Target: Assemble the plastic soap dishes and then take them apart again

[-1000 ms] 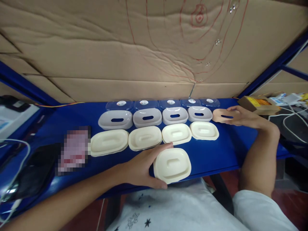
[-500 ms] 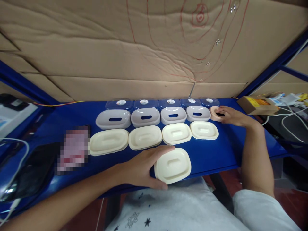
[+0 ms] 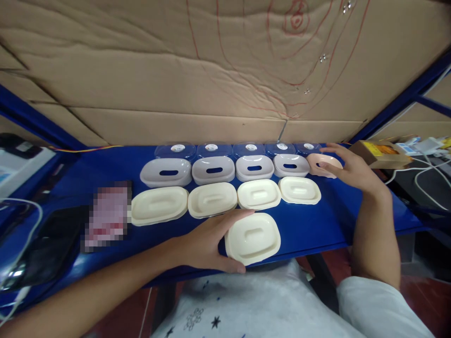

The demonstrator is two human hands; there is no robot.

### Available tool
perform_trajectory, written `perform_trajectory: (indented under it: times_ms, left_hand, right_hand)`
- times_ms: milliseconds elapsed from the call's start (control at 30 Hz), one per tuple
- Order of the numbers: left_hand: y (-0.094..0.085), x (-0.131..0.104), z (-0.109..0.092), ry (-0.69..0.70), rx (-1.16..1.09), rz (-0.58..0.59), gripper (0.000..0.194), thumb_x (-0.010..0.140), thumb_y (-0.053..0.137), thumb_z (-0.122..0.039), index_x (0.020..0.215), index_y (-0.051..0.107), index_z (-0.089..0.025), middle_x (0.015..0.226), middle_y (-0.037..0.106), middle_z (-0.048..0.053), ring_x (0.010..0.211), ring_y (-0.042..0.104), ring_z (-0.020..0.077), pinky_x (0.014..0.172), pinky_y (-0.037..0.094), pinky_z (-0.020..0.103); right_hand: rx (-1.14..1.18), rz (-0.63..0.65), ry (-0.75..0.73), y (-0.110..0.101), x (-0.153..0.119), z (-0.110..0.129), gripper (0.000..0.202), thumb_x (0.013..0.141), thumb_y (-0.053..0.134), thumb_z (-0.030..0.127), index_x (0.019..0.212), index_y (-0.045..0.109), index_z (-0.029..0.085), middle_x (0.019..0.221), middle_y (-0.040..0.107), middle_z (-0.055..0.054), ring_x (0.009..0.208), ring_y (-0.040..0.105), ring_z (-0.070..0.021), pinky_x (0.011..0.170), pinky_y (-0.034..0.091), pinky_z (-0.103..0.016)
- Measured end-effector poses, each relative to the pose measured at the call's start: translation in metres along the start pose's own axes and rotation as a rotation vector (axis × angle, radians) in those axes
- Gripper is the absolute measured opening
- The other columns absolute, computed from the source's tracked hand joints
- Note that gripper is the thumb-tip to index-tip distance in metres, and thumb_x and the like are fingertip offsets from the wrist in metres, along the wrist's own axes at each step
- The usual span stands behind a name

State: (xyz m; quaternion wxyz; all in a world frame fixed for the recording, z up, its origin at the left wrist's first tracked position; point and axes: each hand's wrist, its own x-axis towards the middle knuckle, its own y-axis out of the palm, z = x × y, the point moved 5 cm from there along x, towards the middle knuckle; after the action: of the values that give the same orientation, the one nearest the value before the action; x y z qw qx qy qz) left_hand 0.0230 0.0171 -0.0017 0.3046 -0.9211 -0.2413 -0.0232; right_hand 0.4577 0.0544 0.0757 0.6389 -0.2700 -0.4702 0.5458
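My left hand [image 3: 214, 244] grips a cream rounded plastic tray [image 3: 253, 238] with a raised bar in its middle, thumb at the near edge and fingers at the far one. It sits by the table's front edge. My right hand [image 3: 347, 162] is at the far right with fingers spread over a peach oval cover [image 3: 329, 165], the thumb by its slot. That cover ends a row of grey-white slotted covers [image 3: 213, 162]. In front of them is a row of similar cream trays [image 3: 213, 199]. Clear plastic pieces with round stickers [image 3: 250, 149] line the back.
A blue table [image 3: 327, 225] carries everything. Cardboard [image 3: 176, 84] walls off the back. On the left lie a pixelated pink-white item [image 3: 108, 216] and a black pouch-like object [image 3: 58, 244]. A cardboard box [image 3: 378, 155] and white cables stand at the right.
My right hand has loosened its fingers and shifted slightly right, showing more of the peach cover at the end of its row. My left hand stays on the cream tray.
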Motion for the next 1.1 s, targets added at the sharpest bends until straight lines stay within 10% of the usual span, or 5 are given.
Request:
perform_trajectory:
  times_ms: [200, 367, 633, 833, 1100]
  left_hand:
    - [-0.005, 0.001, -0.002, 0.065, -0.088, -0.165, 0.113, 0.085, 0.092, -0.068, 0.174, 0.032, -0.034, 0.174, 0.048, 0.015, 0.158, 0.050, 0.0431, 0.132, 0.038, 0.064]
    - [-0.005, 0.001, -0.004, 0.127, -0.053, -0.184, 0.112, 0.082, 0.093, -0.069, 0.173, 0.036, -0.035, 0.173, 0.049, 0.016, 0.156, 0.052, 0.0432, 0.130, 0.042, 0.062]
    - [-0.003, 0.003, -0.008, 0.164, 0.032, -0.116, 0.113, 0.092, 0.087, -0.064, 0.177, 0.017, -0.040, 0.180, 0.032, 0.017, 0.165, 0.035, 0.0441, 0.135, 0.031, 0.068]
    - [-0.006, 0.001, -0.007, 0.133, 0.051, -0.161, 0.095, 0.104, 0.076, -0.046, 0.176, 0.013, -0.043, 0.182, 0.019, 0.017, 0.158, 0.040, 0.0419, 0.107, 0.062, 0.052]
    - [0.002, -0.001, -0.019, 0.090, 0.219, -0.009, 0.086, 0.105, 0.076, -0.050, 0.174, 0.028, -0.038, 0.176, 0.037, 0.016, 0.157, 0.047, 0.0395, 0.125, 0.050, 0.057]
  right_hand:
    - [0.249, 0.229, -0.562, 0.048, -0.043, 0.141, 0.096, 0.087, 0.083, 0.073, 0.169, 0.046, 0.039, 0.176, 0.046, -0.010, 0.161, 0.047, -0.0379, 0.129, 0.046, -0.057]
    - [0.312, 0.440, -0.801, 0.104, -0.072, 0.185, 0.112, 0.088, 0.088, 0.063, 0.178, 0.026, 0.036, 0.184, 0.030, -0.016, 0.169, 0.032, -0.0375, 0.133, 0.038, -0.059]
    - [0.377, 0.444, -0.748, 0.109, -0.061, 0.171, 0.106, 0.086, 0.092, 0.048, 0.173, 0.033, 0.034, 0.177, 0.044, -0.015, 0.163, 0.043, -0.0338, 0.129, 0.045, -0.053]
    - [0.271, 0.146, -0.507, 0.052, -0.037, 0.130, 0.096, 0.083, 0.092, 0.048, 0.162, 0.039, 0.039, 0.163, 0.055, -0.012, 0.153, 0.054, -0.0377, 0.126, 0.047, -0.060]
    - [0.064, -0.266, 0.007, -0.024, -0.085, 0.019, 0.071, 0.089, 0.081, 0.056, 0.146, 0.041, 0.041, 0.163, 0.050, -0.010, 0.158, 0.050, -0.0373, 0.132, 0.041, -0.059]
